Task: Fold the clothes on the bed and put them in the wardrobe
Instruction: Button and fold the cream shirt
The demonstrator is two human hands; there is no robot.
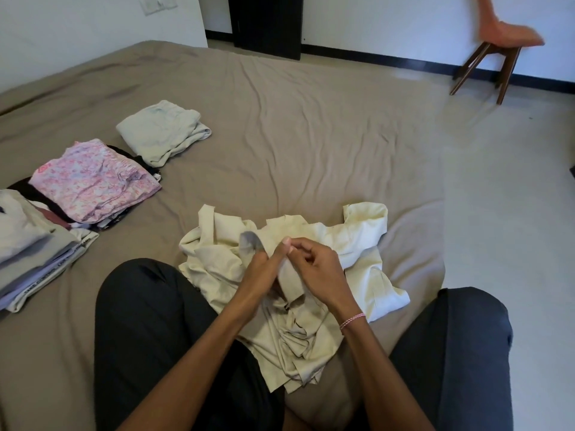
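Observation:
A crumpled cream garment lies on the brown bed sheet between my knees. Above it I hold a small pale sock with a grey toe. My left hand grips the sock near its middle. My right hand pinches the sock's lower part with thumb and fingers. Folded clothes sit to the left: a cream folded piece, a pink floral one on a dark stack, and a grey and white pile at the left edge.
My legs in dark trousers frame the garment on both sides. The bed's right edge meets a pale tiled floor. An orange chair with wooden legs stands by the far wall. A dark door frame is behind the bed.

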